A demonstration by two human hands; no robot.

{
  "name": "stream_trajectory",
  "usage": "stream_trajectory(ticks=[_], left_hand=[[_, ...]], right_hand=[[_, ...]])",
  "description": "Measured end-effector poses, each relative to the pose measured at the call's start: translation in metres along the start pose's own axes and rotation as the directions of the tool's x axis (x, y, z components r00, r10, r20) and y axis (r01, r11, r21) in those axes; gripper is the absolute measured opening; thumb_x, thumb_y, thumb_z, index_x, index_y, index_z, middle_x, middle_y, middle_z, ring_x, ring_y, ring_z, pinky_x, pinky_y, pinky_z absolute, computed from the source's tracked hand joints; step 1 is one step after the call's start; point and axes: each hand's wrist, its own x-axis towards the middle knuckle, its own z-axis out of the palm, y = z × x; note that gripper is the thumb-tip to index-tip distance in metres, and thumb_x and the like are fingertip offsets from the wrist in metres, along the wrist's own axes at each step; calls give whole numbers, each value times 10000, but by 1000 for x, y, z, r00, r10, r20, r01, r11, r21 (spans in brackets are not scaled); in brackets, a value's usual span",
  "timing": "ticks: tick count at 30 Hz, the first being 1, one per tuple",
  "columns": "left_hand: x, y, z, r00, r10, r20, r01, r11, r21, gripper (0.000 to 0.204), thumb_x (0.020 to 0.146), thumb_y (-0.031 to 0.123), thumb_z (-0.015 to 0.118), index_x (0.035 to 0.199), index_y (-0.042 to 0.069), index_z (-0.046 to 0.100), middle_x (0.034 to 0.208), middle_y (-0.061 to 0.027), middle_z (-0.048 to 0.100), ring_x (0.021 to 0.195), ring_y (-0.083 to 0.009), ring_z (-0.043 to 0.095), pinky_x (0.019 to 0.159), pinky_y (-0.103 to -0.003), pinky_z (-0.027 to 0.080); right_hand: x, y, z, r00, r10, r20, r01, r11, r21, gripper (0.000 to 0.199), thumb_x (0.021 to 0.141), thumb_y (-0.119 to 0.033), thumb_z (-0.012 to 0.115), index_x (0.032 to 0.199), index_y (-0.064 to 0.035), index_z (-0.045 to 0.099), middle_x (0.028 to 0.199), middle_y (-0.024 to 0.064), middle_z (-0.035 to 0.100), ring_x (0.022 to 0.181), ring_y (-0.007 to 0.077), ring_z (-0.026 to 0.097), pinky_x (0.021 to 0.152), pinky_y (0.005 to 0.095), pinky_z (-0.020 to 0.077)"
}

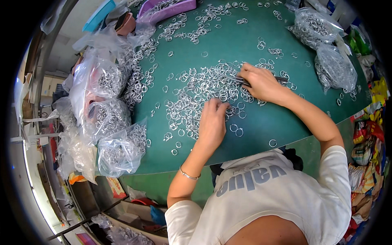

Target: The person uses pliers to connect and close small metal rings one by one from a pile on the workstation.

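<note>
Right hand point(258, 83) grasping metal tool point(281, 79), can't tell left hand point(212, 122) grip; loose rings point(196, 87) around fingers seem pending, finished share unclear.

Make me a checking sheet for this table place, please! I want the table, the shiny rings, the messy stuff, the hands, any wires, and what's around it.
Surface: green table, with rings scattered over it.
Job's things: many silvery rings, loosely piled in the middle; one dark-handled tool.
Clutter: clear bags of rings on the left and right; a purple bin at the far edge.
Left hand: fingers bent down at the pile; whether it grips a ring is hidden.
Right hand: holds the tool over the pile.
Cables: nothing seen.
Surroundings: colourful packages past the right edge.
</note>
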Motion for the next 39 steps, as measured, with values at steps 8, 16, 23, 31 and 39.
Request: stream_trajectory(ticks=[8, 16, 23, 31, 39], left_hand=[[-1, -26, -7, 915, -399, -55, 293, 752, -590, 89, 812, -40, 570, 900, -28, 575, 830, -45, 545, 706, -87, 557, 609, -201, 484], [7, -38, -9, 871, -489, 44, 281, 423, -862, 281, 825, -109, 446, 1099, -70, 498, 1063, -132, 550, 898, -175, 589, 732, -237, 488], [32, -4, -13, 997, -68, -31, 65, 994, -93, 440, 774, 10, 570, 1204, 54, 488, 1325, -162, 373, 1219, -319, 379, 968, -377, 351], [31, 15, 25, 962, 52, 266, -107, 975, 196, 509, 766, 172, 645, 1230, 60, 468, 1382, -192, 280, 1271, -407, 258, 992, -552, 251], [78, 42, 33, 972, 184, 147, -192, 981, 41, 476, 761, 88, 629, 1208, 37, 473, 1276, -169, 401, 1150, -350, 405, 949, -444, 303]], right_hand=[[9, 4, -28, 923, 340, 178, -369, 914, 169, 170, 774, -127, 606, 841, 24, 567, 818, 183, 562, 693, 350, 550, 608, 432, 430], [-38, 18, -38, 976, 218, -10, -218, 976, -16, 234, 743, -116, 644, 936, 4, 587, 957, 138, 577, 813, 341, 582, 726, 426, 456], [-68, 18, -31, 992, 102, 70, -97, 993, -68, 193, 718, -98, 661, 860, -10, 564, 900, 111, 561, 688, 337, 569, 590, 431, 432], [-80, 61, -73, 883, 468, -40, -428, 836, 342, 138, 787, -78, 584, 869, 33, 587, 653, 113, 549, 603, 162, 515, 572, 319, 405], [-79, 77, -85, 727, 419, -544, -48, 821, 569, 181, 882, -148, 540, 981, 3, 538, 723, -13, 490, 658, 56, 447, 603, 196, 383]])
